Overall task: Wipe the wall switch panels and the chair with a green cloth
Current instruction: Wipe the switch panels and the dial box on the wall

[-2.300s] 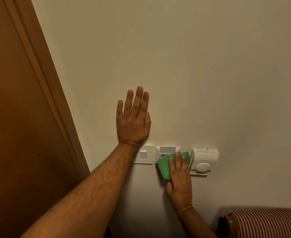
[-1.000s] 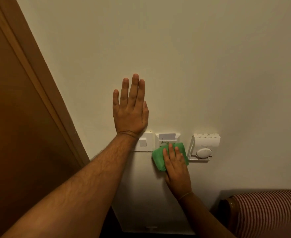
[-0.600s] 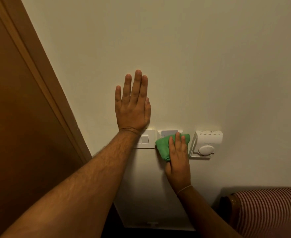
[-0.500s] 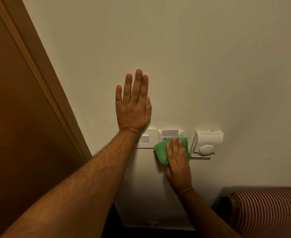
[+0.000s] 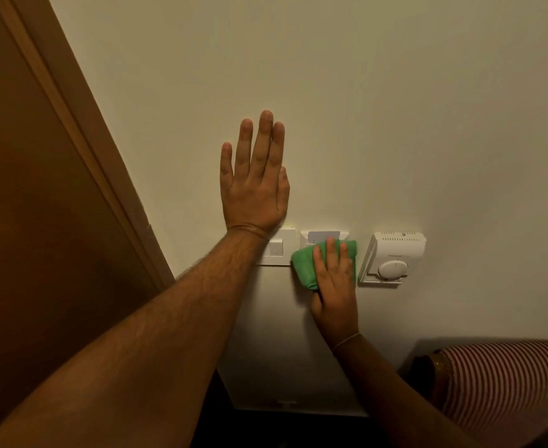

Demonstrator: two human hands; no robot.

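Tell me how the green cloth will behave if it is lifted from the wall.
The cloth is bunched and creased under the right hand, so it is probably soft and floppy. It looks thin, so likely light. Released, it would probably drop, since only that hand presses it there.

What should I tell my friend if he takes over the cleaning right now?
Left hand: open, flat on the wall just above the light switch, holding nothing.
Right hand: presses the green cloth against the middle panel with the card slot.
The thermostat with the round dial sits to the right, not under the cloth.
The striped chair stands at lower right, untouched.
Done: middle panel is under way.
Left: as far as I can tell, the other panels, then the chair.
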